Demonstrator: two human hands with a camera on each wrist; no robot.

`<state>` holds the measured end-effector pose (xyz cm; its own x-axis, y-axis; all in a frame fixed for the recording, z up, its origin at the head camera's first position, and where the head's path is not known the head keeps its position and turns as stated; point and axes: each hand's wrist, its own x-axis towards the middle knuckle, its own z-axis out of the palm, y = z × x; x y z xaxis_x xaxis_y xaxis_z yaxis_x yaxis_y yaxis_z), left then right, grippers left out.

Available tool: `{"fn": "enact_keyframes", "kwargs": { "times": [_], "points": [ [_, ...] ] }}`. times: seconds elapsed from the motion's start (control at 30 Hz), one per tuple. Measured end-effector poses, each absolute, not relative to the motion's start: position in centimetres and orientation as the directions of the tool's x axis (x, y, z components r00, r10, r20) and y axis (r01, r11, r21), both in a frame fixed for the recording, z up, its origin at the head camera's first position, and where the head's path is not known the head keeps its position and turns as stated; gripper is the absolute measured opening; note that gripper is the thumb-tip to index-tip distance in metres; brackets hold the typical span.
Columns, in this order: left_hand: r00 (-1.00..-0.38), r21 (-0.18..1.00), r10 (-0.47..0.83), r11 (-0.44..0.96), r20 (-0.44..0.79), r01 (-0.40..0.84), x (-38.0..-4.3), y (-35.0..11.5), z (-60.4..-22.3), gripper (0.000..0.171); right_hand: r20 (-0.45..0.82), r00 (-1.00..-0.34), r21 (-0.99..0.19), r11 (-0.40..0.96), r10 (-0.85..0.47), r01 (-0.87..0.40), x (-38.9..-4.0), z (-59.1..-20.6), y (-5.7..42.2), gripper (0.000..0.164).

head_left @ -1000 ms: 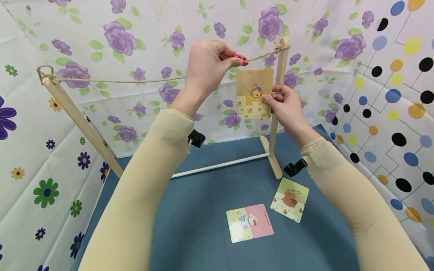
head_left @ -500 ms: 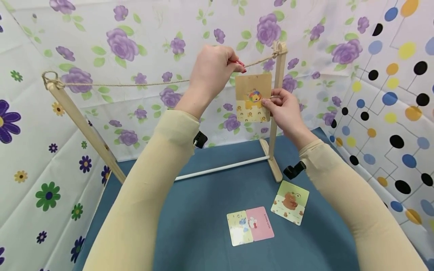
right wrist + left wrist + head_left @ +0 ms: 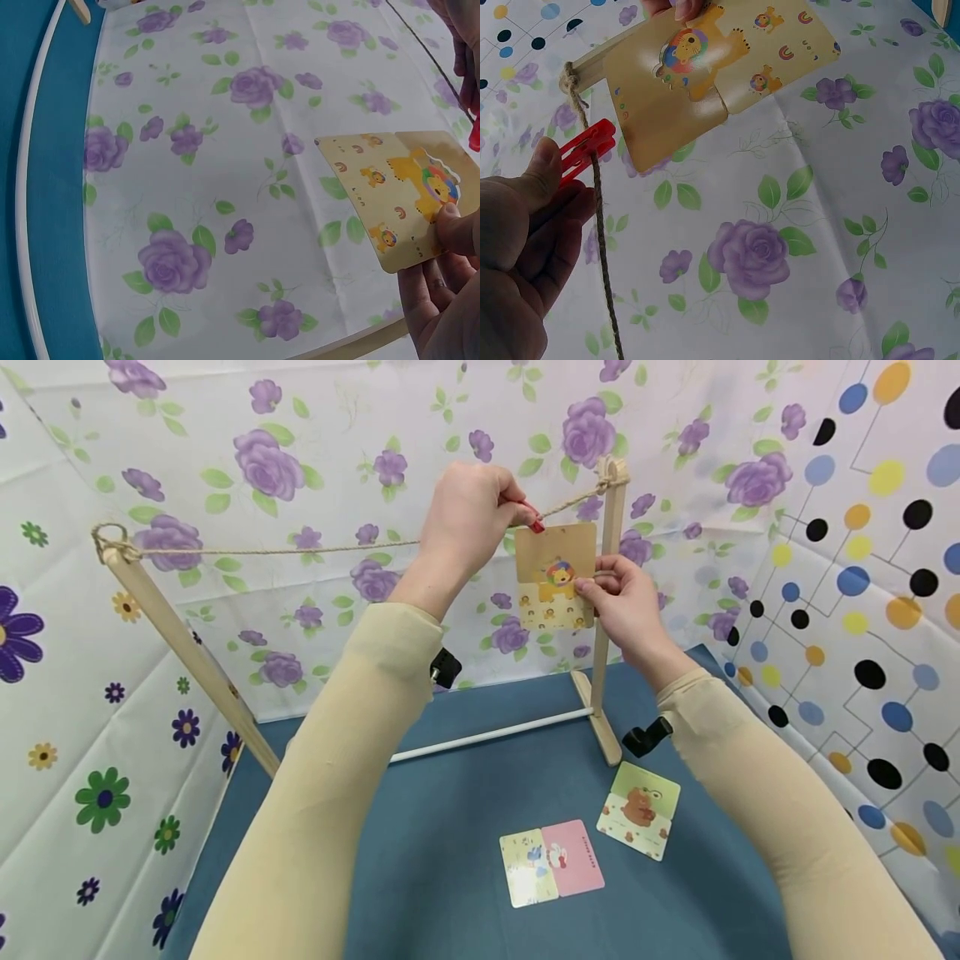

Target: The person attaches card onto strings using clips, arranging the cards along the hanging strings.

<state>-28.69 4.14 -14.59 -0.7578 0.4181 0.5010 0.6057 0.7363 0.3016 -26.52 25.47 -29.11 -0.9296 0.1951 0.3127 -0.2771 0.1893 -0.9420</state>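
Observation:
My left hand (image 3: 476,522) pinches a red clothespin (image 3: 589,150) at the rope (image 3: 600,217), its far end right over the line in the left wrist view. In the head view the clothespin overlaps the top edge of a tan card (image 3: 555,547) printed with a yellow lion. My right hand (image 3: 626,602) holds that card upright by its right side, thumb in front and fingers behind. The rope (image 3: 277,551) runs between a left wooden post (image 3: 187,647) and a right wooden post (image 3: 606,593), where it is knotted at the tops.
A pink and yellow card (image 3: 551,864) and a green card with a brown bear (image 3: 639,810) lie on the blue table (image 3: 450,827). A white bar (image 3: 491,737) joins the stand low down. Flowered cloth (image 3: 337,460) hangs behind.
The clothespin in my left hand has tilted down, its tip now at the card's top edge rather than above it. My right hand keeps hold of the card, which stays nearly in place.

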Motion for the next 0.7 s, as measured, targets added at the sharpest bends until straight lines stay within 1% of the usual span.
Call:
{"fn": "enact_keyframes", "kwargs": {
  "times": [0.13, 0.3, 0.53, 0.7],
  "points": [
    [-0.762, 0.322, 0.409, 0.729, 0.502, 0.604, -28.83, 4.09, -14.72, 0.023, 0.318, -0.925, -0.94, 0.193, 0.208, -0.28, -26.62, -29.26, 25.58, 0.019],
    [-0.766, 0.328, 0.4, 0.731, 0.503, 0.598, -28.81, 4.14, -14.67, 0.023, 0.318, -0.925, -0.94, 0.199, 0.208, -0.279, -26.4, -29.1, 25.5, 0.021],
    [-0.784, 0.33, 0.405, 0.743, 0.471, 0.582, -28.61, 4.28, -14.62, 0.023, 0.33, -0.923, -0.937, 0.192, 0.199, -0.293, -26.22, -28.82, 25.12, 0.02],
    [-0.765, 0.298, 0.425, 0.742, 0.484, 0.601, -28.49, 4.37, -14.47, 0.024, 0.338, -0.921, -0.934, 0.192, 0.193, -0.302, -26.41, -28.66, 24.98, 0.02]
  ]
}}
